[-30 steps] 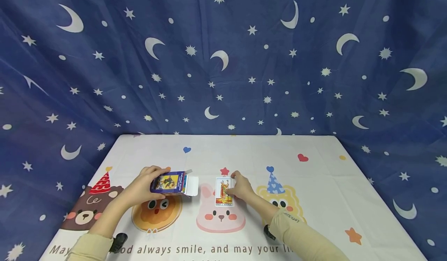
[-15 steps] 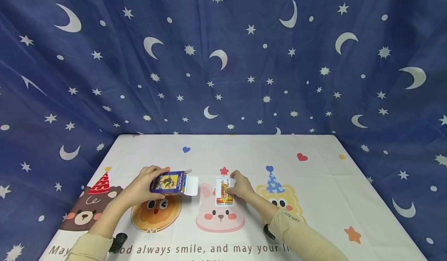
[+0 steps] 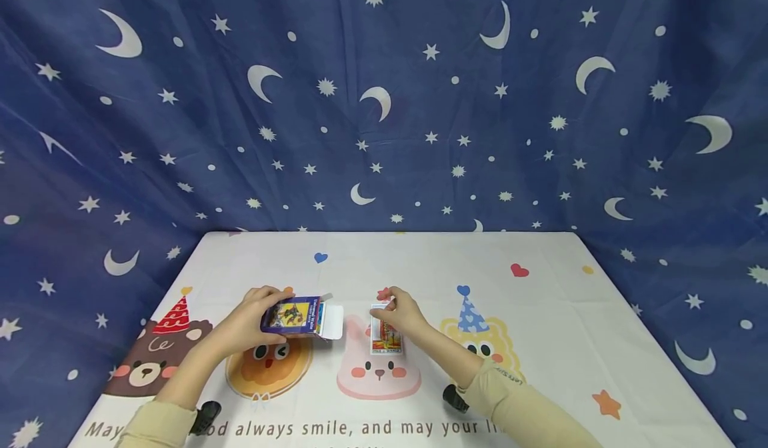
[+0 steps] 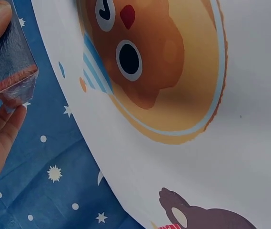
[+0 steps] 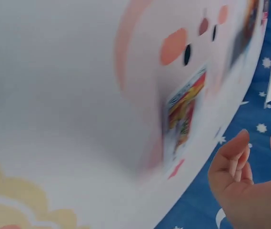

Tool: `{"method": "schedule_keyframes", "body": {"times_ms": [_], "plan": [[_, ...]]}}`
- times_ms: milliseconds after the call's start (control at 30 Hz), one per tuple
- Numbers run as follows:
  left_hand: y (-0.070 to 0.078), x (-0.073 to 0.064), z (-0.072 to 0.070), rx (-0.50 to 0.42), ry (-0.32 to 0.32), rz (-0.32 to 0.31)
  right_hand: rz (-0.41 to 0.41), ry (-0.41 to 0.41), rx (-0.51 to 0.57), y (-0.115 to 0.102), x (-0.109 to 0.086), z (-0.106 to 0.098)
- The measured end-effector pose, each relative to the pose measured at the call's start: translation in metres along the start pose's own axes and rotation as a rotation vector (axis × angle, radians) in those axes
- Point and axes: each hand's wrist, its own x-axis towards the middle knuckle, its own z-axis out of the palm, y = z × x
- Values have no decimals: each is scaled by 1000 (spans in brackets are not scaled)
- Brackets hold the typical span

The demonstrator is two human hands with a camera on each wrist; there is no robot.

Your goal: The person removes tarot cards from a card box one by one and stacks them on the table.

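Note:
My left hand (image 3: 249,318) grips a purple tarot card box (image 3: 292,315) by its left end, thumb on the near side and fingers on the far side. The box's white end flap (image 3: 332,322) hangs open toward the right. In the left wrist view, clear wrap covers the corner of the box (image 4: 12,59). A tarot card (image 3: 387,343) lies face up on the rabbit print. Over its far right part is my right hand (image 3: 407,315), which hides some of its picture. The right wrist view shows the right hand (image 5: 249,186) with thumb and fingers apart, nothing between them, clear of the blurred card (image 5: 184,117).
A white tablecloth (image 3: 552,341) with cartoon animal prints covers the table. Behind and beside it hangs a blue curtain (image 3: 420,101) with moons and stars. Dark wrist-worn devices, including one under the right sleeve (image 3: 455,399), sit close over the cloth.
My right hand has lifted off the card's right edge and shifted slightly left and away from me, over its top part. The left hand and box have barely moved.

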Motion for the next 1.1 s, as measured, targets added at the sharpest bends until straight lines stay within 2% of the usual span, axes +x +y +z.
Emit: {"method": "schedule_keyframes", "body": {"times_ms": [133, 400, 700, 900, 1100], "plan": [[2, 0, 0, 4, -1, 5, 57, -29, 135, -10, -1, 6], [3, 0, 1, -9, 1, 10, 123, -98, 255, -27, -3, 19], [6, 0, 1, -3, -2, 6, 176, -139, 310, -35, 0, 32], [9, 0, 2, 0, -29, 8, 233, -148, 294, -36, -1, 38], [13, -1, 1, -3, -36, -14, 231, -182, 261, -36, -2, 44]]}}
